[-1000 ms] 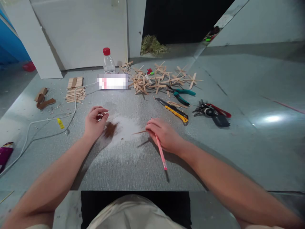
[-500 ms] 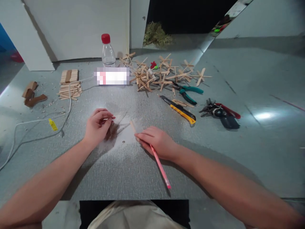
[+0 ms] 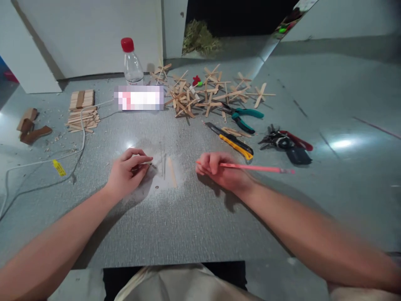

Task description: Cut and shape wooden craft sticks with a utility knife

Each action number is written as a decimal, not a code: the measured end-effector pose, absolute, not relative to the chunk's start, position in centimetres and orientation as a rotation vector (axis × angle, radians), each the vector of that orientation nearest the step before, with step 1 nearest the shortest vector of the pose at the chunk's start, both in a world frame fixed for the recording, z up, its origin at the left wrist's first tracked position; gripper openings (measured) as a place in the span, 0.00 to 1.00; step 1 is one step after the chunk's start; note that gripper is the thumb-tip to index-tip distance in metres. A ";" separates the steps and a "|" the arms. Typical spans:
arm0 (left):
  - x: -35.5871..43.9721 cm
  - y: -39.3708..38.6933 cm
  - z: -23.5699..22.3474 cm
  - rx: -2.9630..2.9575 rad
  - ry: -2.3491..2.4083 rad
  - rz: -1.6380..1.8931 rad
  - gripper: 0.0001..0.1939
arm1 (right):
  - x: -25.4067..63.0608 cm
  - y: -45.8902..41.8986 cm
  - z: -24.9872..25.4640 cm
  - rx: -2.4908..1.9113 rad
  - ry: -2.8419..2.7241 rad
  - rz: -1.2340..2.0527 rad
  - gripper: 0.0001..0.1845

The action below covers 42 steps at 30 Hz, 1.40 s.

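Note:
My right hand (image 3: 216, 168) is closed around a pink pencil (image 3: 257, 167), its eraser end pointing right. To the left of it, one wooden craft stick (image 3: 172, 172) lies flat on the worn pale patch of the tabletop, touched by neither hand. My left hand (image 3: 129, 169) is closed in a pinch, thumb and forefinger on a thin clear piece with dark marks (image 3: 153, 166). Its outline is faint, so I cannot tell its kind. Behind the right hand lies a yellow and black utility knife (image 3: 232, 142).
Star-shaped stick assemblies (image 3: 188, 98) cover the back middle, beside teal-handled pliers (image 3: 247, 113). A multi-tool with red and black handles (image 3: 286, 144) lies right. Back left are stacked craft sticks (image 3: 82, 100), a white cable (image 3: 83, 138) and a red-capped bottle (image 3: 133, 69).
My right hand has moved right, off the craft stick, and the pencil has swung from pointing toward me to nearly level. My left hand has shifted slightly, its clear piece turned. The view has shifted.

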<state>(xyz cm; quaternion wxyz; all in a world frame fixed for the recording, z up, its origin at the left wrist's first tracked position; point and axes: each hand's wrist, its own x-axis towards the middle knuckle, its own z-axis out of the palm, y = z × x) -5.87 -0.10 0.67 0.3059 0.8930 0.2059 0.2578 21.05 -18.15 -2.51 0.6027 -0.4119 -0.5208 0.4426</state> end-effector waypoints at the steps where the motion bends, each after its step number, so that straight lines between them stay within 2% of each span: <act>1: -5.9 0.0 0.7 2.375 0.550 0.680 0.10 | 21.2 -17.9 -2.5 -0.845 -1.185 1.068 0.36; 3: -5.9 0.2 0.6 2.392 0.557 0.679 0.10 | 21.5 -17.6 -2.3 -0.524 -1.126 1.207 0.38; 5: -5.9 0.4 0.7 2.407 0.548 0.690 0.09 | 21.5 -17.4 -2.2 -0.235 -1.063 1.363 0.35; 7: -5.9 0.2 0.8 2.415 0.513 0.713 0.08 | 21.5 -17.3 -2.2 -0.122 -1.040 1.439 0.32; 12: -5.7 -2.2 1.7 2.389 0.409 0.668 0.07 | 21.7 -17.2 -2.6 -0.127 -1.018 1.457 0.32; 18: -4.3 -3.4 1.0 2.630 0.234 0.684 0.09 | 22.0 -17.0 -2.1 -0.219 -0.946 1.527 0.19; 27: -3.5 -2.7 -0.1 2.753 0.218 0.658 0.08 | 21.7 -17.0 -1.9 -0.249 -0.867 1.549 0.11; 42: -4.0 -2.1 1.3 2.526 0.363 0.618 0.07 | 21.9 -16.6 -1.9 -0.387 -0.785 1.520 0.13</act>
